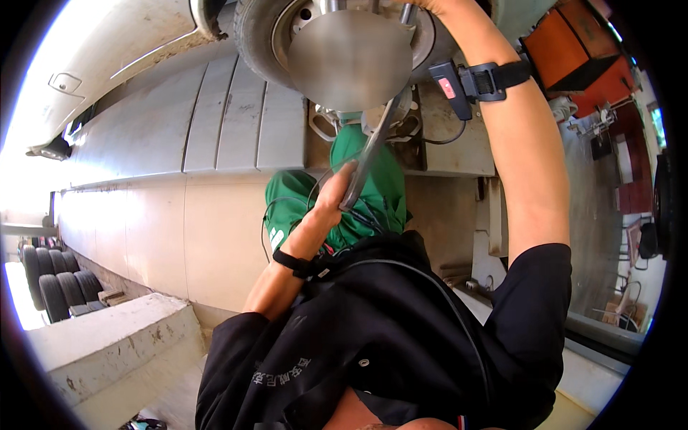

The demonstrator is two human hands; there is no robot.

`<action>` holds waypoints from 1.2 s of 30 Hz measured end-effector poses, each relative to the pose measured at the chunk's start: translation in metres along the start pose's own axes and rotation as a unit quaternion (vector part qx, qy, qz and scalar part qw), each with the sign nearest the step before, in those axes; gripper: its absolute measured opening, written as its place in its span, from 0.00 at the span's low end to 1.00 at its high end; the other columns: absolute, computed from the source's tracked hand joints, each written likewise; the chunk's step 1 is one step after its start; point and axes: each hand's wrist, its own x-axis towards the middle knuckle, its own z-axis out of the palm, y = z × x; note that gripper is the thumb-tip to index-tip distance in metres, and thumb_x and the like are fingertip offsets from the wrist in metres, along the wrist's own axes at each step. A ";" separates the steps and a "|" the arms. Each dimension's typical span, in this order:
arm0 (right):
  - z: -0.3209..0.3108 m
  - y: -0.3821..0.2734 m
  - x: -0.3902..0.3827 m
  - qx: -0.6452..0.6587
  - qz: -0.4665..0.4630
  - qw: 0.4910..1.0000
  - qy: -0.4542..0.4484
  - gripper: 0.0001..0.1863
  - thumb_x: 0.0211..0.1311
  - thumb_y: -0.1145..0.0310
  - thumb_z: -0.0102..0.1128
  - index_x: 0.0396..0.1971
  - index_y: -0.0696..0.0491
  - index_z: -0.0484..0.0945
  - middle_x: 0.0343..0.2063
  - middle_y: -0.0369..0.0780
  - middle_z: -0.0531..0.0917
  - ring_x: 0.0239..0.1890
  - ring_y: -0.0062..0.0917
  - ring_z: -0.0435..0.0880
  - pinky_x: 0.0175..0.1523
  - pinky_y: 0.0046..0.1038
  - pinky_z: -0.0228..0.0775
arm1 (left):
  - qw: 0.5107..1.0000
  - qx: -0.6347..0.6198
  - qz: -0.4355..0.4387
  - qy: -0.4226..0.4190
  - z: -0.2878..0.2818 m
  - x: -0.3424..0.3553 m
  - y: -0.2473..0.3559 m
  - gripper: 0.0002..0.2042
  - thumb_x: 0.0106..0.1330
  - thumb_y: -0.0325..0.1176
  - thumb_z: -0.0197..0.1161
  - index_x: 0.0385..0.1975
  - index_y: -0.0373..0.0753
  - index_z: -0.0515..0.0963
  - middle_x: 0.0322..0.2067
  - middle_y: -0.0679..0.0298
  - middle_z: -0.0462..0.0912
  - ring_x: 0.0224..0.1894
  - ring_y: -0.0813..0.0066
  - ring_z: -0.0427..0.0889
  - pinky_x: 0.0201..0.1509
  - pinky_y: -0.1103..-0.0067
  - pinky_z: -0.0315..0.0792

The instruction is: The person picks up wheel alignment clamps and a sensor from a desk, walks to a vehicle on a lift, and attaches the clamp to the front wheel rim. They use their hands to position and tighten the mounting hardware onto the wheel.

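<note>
A grey metal bar (371, 149) slants from the lap up toward the wheel (259, 44), its lower end wrapped in the curled left hand (335, 188), while the right hand (428, 4) (cropped by the upper edge, so I cannot tell its grip) reaches beside the wheel, beyond green trousers (390, 179) and a grey platform (281, 129).

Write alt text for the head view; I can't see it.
A person's left hand grips a long grey bar slanting up toward a vehicle wheel whose middle is blurred out; the right hand is near the wheel, partly cut off by the top edge.
</note>
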 end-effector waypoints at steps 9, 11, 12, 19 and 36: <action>-0.011 -0.018 -0.009 -0.021 0.014 1.000 -0.010 0.13 0.37 0.67 0.65 0.29 0.52 0.85 0.25 0.45 0.85 0.29 0.34 0.84 0.36 0.30 0.74 | 0.999 0.034 -0.023 -0.020 -0.022 0.010 -0.002 0.20 0.69 0.57 0.56 0.38 0.46 0.82 0.28 0.73 0.76 0.28 0.83 0.69 0.32 0.81 0.62; -0.005 -0.002 -0.006 -0.044 -0.002 0.999 0.021 0.13 0.37 0.67 0.65 0.29 0.52 0.86 0.26 0.46 0.85 0.29 0.35 0.85 0.36 0.31 0.74 | 1.000 0.017 0.003 -0.012 -0.008 0.000 0.004 0.20 0.70 0.54 0.54 0.36 0.42 0.78 0.22 0.74 0.74 0.19 0.86 0.67 0.20 0.85 0.58; -0.006 -0.007 -0.001 -0.062 0.007 0.998 0.014 0.14 0.36 0.67 0.65 0.29 0.52 0.86 0.26 0.48 0.85 0.29 0.37 0.84 0.35 0.32 0.74 | 1.000 0.004 0.019 -0.001 -0.006 -0.007 0.008 0.19 0.71 0.52 0.53 0.36 0.40 0.77 0.19 0.75 0.73 0.14 0.87 0.66 0.14 0.87 0.56; -0.022 0.001 -0.012 -0.020 0.031 0.999 0.005 0.13 0.35 0.69 0.62 0.27 0.54 0.84 0.21 0.43 0.83 0.25 0.30 0.82 0.33 0.29 0.72 | 0.992 -0.020 0.019 -0.120 -0.027 0.023 -0.007 0.15 0.71 0.44 0.56 0.42 0.37 0.77 0.23 0.74 0.76 0.19 0.86 0.73 0.16 0.88 0.61; -0.031 -0.016 -0.033 -0.061 0.049 0.997 -0.019 0.10 0.45 0.65 0.60 0.28 0.51 0.84 0.31 0.48 0.87 0.38 0.43 0.86 0.45 0.39 0.77 | 0.999 0.028 -0.011 -0.017 -0.020 0.018 -0.009 0.25 0.73 0.59 0.49 0.33 0.40 0.75 0.18 0.73 0.70 0.15 0.83 0.67 0.14 0.84 0.62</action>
